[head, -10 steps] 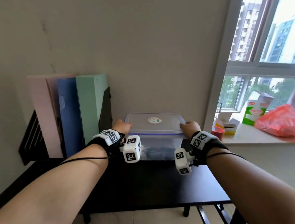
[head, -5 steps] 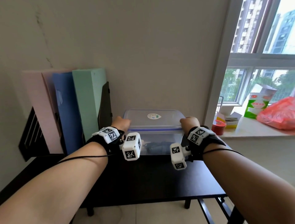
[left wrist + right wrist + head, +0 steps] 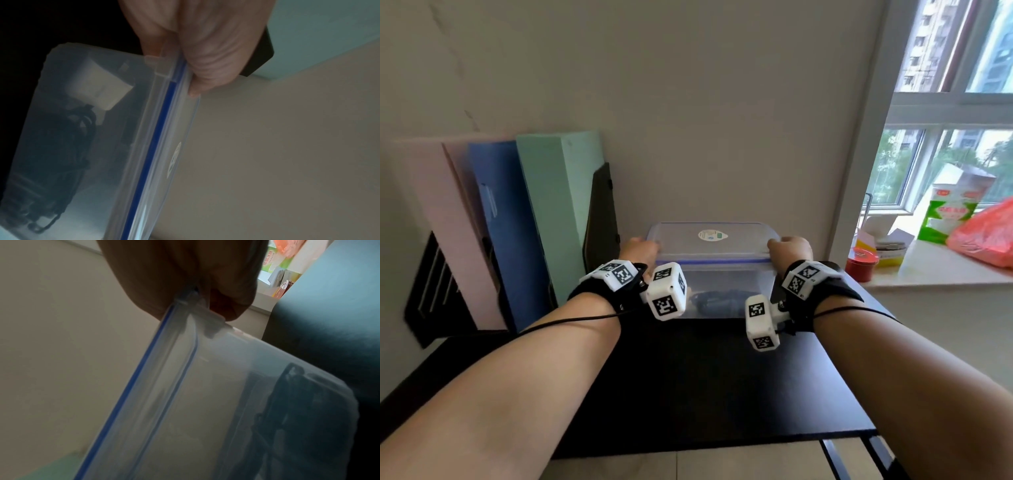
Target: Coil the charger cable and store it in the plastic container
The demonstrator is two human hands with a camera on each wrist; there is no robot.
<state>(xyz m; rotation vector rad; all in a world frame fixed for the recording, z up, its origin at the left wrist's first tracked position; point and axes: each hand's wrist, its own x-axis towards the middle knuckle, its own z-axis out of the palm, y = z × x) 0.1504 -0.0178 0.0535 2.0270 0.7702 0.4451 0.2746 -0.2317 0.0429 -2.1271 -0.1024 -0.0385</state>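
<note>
Worktop (image 3: 688,383) of dark finish carries the plastic container (image 3: 722,291) at its far edge, close to the wall, presumably so that both arms can reach its short ends squarely. Lid (image 3: 709,240), translucent with a blue seal line, lies over the container's mouth; whether it is fully pressed home cannot be told, though the wrist views show rim and lid running close together. Charger cable (image 3: 61,154) sits inside as a dark bundle on the container floor, beside a pale block (image 3: 98,89) (probably the plug, but blurred through the wall); how neatly it is coiled is hard to make out. Left hand (image 3: 640,248) holds the left end, its grip narrow, with the fingers (image 3: 205,65) curled over the lid edge and the thumb below at the corner tab. Right hand (image 3: 789,248) mirrors it on the right end, its grip pinching lid and rim together, a hold that suits seating or lifting the lid evenly. Fingertips of both hands are hidden behind the lid in the head view. Coloured folders (image 3: 544,222) stand left; the cartons on the windowsill (image 3: 945,274) are cut off at the frame's right.
</note>
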